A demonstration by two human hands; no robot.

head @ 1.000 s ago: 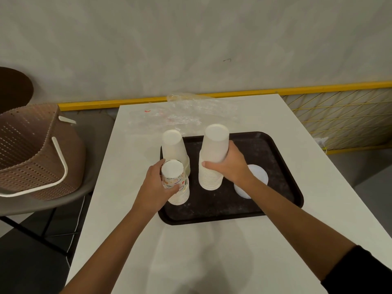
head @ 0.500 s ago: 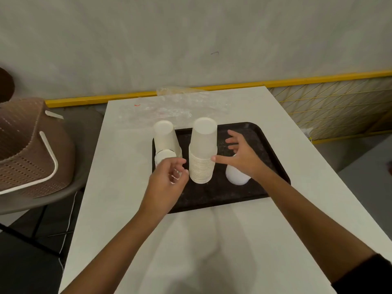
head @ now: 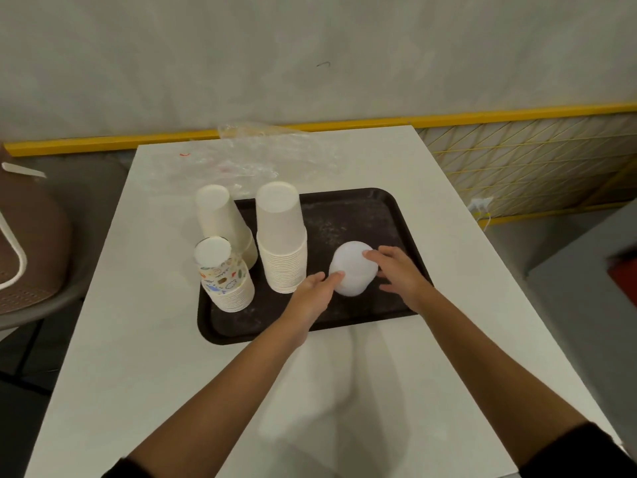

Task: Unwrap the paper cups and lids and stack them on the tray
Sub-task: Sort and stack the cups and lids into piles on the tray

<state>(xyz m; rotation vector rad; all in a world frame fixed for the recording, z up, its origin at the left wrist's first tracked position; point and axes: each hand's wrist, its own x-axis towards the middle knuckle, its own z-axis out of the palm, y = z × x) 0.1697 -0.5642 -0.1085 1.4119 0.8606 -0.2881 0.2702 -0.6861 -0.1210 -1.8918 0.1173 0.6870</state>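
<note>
Our left hand [head: 315, 295] and right hand [head: 400, 274] flank the white lid stack [head: 351, 272], relaxed fingers touching its sides. Cup stacks [head: 281, 243] stand left of both hands on the dark tray [head: 362, 208], on a white table [head: 155, 277] against a grey wall [head: 310, 63].

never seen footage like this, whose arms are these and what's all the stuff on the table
No machine here: a person wears a camera on the head, so the picture looks forward and down at their own bare arms. On the white table lies a dark tray. At its left end stand three upside-down stacks of paper cups: a tall white stack, a second white stack, and a patterned stack in front of it. Crumpled plastic wrap lies beyond the tray. The left hand and right hand touch a low white stack of lids from either side with fairly straight fingers. Neither hand clearly grips it.
</note>
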